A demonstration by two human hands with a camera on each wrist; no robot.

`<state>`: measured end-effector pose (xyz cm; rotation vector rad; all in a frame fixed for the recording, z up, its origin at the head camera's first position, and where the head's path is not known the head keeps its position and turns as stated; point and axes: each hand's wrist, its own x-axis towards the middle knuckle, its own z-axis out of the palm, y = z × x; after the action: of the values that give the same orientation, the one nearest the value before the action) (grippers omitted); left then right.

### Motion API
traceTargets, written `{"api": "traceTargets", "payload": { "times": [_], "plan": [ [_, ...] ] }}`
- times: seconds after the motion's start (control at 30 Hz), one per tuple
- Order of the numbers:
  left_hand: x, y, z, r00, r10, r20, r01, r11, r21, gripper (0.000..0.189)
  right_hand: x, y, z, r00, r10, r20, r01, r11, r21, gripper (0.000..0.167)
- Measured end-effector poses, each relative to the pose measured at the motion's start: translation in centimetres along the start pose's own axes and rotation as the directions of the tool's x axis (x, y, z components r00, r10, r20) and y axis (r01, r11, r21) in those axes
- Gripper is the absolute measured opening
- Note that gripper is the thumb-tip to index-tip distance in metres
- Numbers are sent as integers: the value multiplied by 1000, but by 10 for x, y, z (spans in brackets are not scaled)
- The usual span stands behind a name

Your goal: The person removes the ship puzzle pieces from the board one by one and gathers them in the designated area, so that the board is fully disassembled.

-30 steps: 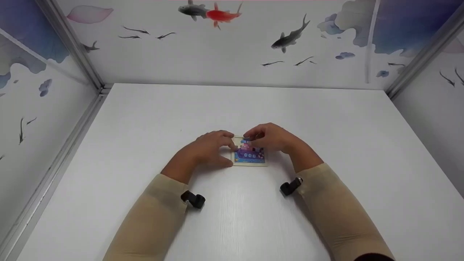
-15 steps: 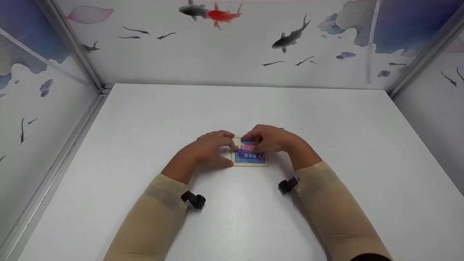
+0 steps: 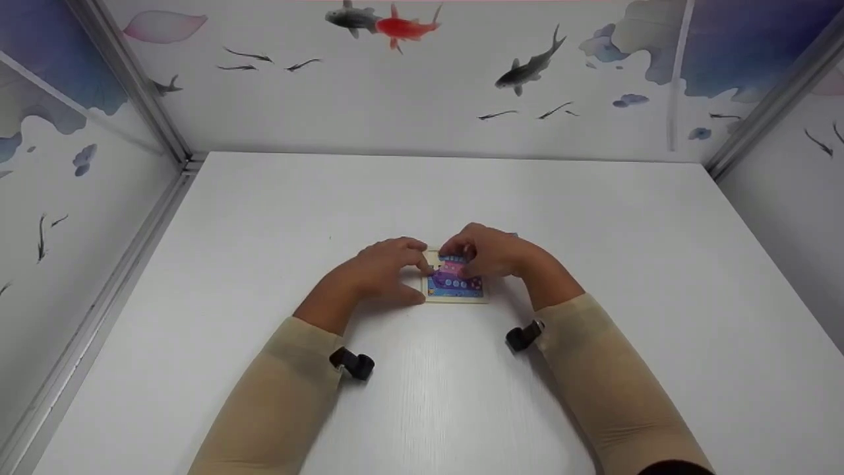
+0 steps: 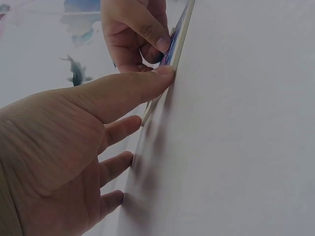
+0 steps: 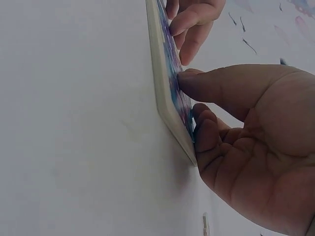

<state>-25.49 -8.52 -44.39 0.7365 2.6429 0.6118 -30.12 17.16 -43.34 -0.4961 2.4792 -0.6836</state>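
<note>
Fingers of the right hand (image 3: 493, 251) are curled, with a pink-and-blue piece (image 3: 452, 267) seemingly pinched between thumb and fingertips. The left hand (image 3: 382, 270) is spread partway, and the jigsaw puzzle (image 3: 455, 284) is gripped along its left edge, lying flat mid-table (image 3: 409, 396). Compared with a second ago, that piece has been shifted right, so its spot looks pretty much filled, though full seating can't be told. A bare patch (image 3: 432, 258) is left upper left; a blue bit (image 3: 513, 234) is half-hidden behind the wrist.
</note>
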Motion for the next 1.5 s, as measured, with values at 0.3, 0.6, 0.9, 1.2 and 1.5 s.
{"api": "traceTargets", "payload": {
  "times": [0.3,0.6,0.9,1.2,1.5],
  "plan": [
    [2,1,0,1000,-8,8,8,1000,10,42,1,0,1,999,49,-17,-49,999,12,41],
    [1,1,0,1000,-20,9,20,1000,1,43,4,9,2,997,39,-71,-26,984,177,37],
    [-2,1,-1,1000,11,-15,-11,1000,-14,40,2,13,1,991,36,-132,-8,978,209,15],
    [0,1,1,1000,-23,-6,23,1000,-6,42,-1,19,-10,973,48,-227,38,933,358,17],
    [0,2,3,999,-40,2,40,999,4,43,-8,50,-30,938,183,-295,-11,865,501,21]
  ]
}}
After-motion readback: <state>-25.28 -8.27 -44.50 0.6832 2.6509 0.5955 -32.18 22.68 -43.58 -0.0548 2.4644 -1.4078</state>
